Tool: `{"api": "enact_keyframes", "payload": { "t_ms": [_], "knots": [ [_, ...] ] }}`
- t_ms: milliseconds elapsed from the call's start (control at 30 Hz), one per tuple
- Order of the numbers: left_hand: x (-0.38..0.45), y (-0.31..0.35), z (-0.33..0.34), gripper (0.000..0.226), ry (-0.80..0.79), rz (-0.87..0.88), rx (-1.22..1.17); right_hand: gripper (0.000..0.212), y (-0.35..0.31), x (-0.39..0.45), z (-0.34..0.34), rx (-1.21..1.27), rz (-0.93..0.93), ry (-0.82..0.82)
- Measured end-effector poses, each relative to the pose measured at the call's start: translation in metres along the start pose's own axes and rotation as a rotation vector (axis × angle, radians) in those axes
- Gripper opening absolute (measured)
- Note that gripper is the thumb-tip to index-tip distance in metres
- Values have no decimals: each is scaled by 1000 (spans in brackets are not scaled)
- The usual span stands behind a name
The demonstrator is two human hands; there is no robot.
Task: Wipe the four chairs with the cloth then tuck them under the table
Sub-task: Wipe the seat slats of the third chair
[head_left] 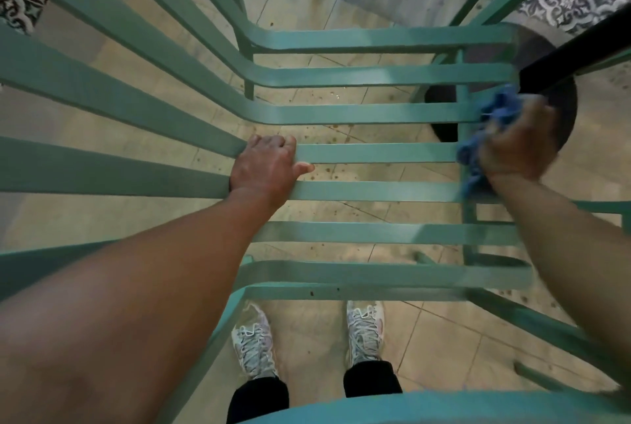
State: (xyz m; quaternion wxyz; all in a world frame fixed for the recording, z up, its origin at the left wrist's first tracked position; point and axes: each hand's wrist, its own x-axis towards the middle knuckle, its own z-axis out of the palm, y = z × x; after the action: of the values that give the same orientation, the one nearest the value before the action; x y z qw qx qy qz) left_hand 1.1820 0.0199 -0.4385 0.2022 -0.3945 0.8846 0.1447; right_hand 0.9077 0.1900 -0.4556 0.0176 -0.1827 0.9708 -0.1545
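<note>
A teal slatted metal chair (375,112) fills the head view, seen from straight above through its seat slats. My left hand (268,167) grips one slat near where the seat bends up into the back. My right hand (515,143) is closed around a crumpled blue cloth (491,130) and presses it on the right-hand ends of the seat slats, beside the chair's side rail. The right hand and cloth are blurred.
A black table edge (573,51) crosses the upper right, with its dark round base (553,109) on the floor below. Beige floor tiles (324,328) and my two shoes show through the slats. Patterned tiles lie at the top right. A teal rim runs along the bottom.
</note>
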Motion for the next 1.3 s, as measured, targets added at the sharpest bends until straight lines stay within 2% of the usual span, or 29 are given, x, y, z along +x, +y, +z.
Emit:
{"api": "enact_keyframes", "payload": {
  "t_ms": [67,133,200,267,333,367,433,500,667,767,833,900,967,1033,1067,1167,1300],
  "knots": [
    [-1,1,-1,63,-1,3,15,59,6,20,-1,33,195,100],
    [-1,1,-2,62,-15,2,5,50,-29,14,17,26,157,87],
    [-2,2,-4,60,-23,-4,-4,36,-97,-11,47,58,-57,2],
    [-3,3,-8,50,-40,-36,-7,28,-182,-59,72,150,-303,-218],
    [-4,7,-10,37,-78,-129,-7,22,-241,-99,86,210,-561,-434],
    [-4,8,-11,34,-88,-159,-1,22,-256,-105,87,226,-659,-487],
    [-2,8,-11,38,-62,-132,-13,24,-247,-88,83,218,-736,-515],
    [1,6,-8,50,-37,-72,-20,26,-209,-51,74,186,-643,-434],
    [1,6,-7,60,-43,-54,-6,40,-67,54,25,52,-144,-34],
    [3,4,-6,59,-37,-38,-1,43,-50,85,18,91,108,66],
    [3,4,-4,58,-32,-40,-12,39,-88,82,34,114,101,21],
    [3,4,-4,57,-31,-41,-23,41,-149,52,59,146,-88,-149],
    [3,4,-4,53,-35,-43,-35,37,-206,-8,78,159,-357,-323],
    [2,4,-3,45,-23,-55,-70,33,-232,-68,77,137,-515,-400],
    [3,3,-3,43,-17,-72,-94,34,-230,-88,73,141,-535,-430],
    [5,-1,0,47,-54,-57,-78,34,-175,-112,50,107,-510,-467],
    [0,3,-13,63,-205,-2,61,46,-87,-113,-6,-41,-199,-604]
  ]
}}
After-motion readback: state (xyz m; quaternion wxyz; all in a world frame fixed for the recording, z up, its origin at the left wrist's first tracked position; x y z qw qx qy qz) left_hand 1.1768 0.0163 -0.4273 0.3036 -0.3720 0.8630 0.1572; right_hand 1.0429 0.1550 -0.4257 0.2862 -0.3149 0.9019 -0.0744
